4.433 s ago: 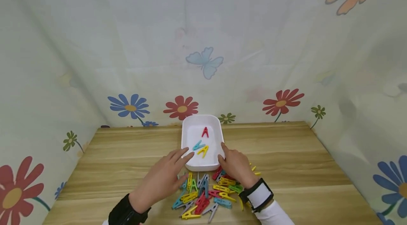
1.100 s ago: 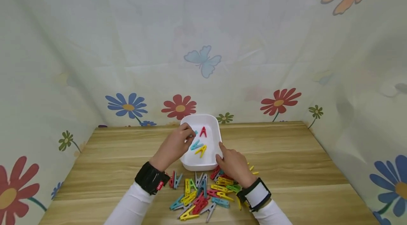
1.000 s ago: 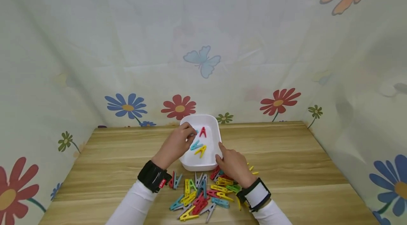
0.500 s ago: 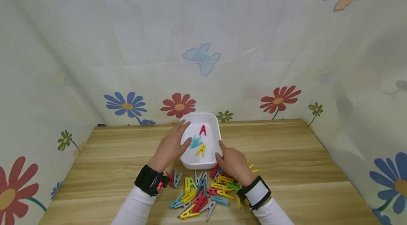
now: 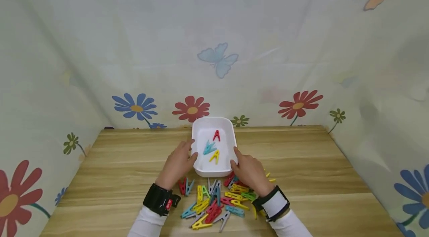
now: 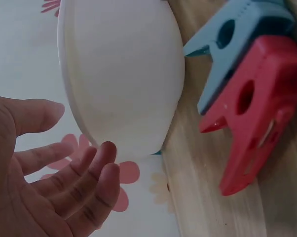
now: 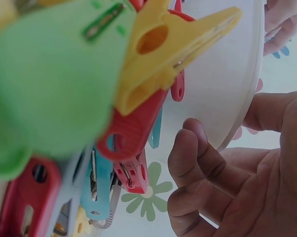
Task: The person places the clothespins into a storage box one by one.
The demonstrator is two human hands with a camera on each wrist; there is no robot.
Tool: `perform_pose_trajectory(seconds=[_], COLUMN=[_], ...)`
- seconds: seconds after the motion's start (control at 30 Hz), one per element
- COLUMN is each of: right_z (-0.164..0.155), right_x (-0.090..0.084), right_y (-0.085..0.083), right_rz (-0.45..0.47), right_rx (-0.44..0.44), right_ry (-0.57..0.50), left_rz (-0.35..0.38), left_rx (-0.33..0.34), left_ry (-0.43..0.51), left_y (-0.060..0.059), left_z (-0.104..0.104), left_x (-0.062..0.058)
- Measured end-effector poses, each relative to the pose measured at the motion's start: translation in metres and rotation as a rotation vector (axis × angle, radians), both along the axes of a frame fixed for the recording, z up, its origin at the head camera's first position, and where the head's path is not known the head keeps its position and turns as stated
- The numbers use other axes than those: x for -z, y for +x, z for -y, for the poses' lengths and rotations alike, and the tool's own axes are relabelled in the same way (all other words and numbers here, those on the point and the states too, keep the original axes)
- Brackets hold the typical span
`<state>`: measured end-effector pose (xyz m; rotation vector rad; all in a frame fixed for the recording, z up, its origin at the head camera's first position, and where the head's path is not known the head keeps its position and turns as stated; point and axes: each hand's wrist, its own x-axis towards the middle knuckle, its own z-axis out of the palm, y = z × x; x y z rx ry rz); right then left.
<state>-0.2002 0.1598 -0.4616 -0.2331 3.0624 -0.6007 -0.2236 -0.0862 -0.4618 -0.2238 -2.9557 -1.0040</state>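
A white plastic tray (image 5: pixel 214 173) stands at the middle of the table, holding a red clothespin (image 5: pixel 216 135), a yellow clothespin (image 5: pixel 215 156) and two overlapping light-blue clothespins (image 5: pixel 209 148). My left hand (image 5: pixel 176 163) is beside the tray's left rim, fingers loosely spread and nothing between them. In the left wrist view its thumb stands apart from the rim. With the thumb inside the tray and fingers outside, my right hand (image 5: pixel 250 172) pinches the right rim. Several clothespins overlap the tray in the right wrist view, including a yellow clothespin (image 7: pixel 153 42).
In front of the tray lies a loose pile of clothespins in several colours, such as a yellow clothespin (image 5: pixel 202 222). A red clothespin (image 6: pixel 257 106) and a grey-blue clothespin (image 6: pixel 232 44) lie at the pile's left. A flower-printed curtain (image 5: pixel 161 62) rises behind the wooden table (image 5: pixel 134 151).
My left hand, which pinched a light-blue clothespin over the tray, let it go beside the other light-blue one and drew back to the left rim. The right hand kept its place.
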Motion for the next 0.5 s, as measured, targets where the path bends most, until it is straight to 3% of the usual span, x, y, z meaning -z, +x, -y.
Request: perform_pose_trajectory(seconds=[0.17,0.27,0.5], right_z=[0.003,0.004,-0.008], right_x=[-0.006,-0.006,-0.011], right_y=[-0.002,-0.002,0.002], right_rz=[-0.012,-0.006,-0.056], right_rx=[-0.002,-0.013,0.007], right_ry=[0.003,-0.002,-0.036], left_rz=[-0.041,-0.016,0.058], left_rx=[-0.008,-0.01,0.068], left_ry=[-0.023,-0.031,0.027], left_y=[-0.002,-0.002,-0.006], left_z=[0.003,0.005,0.004], left_x=[0.002,0.004,0.011])
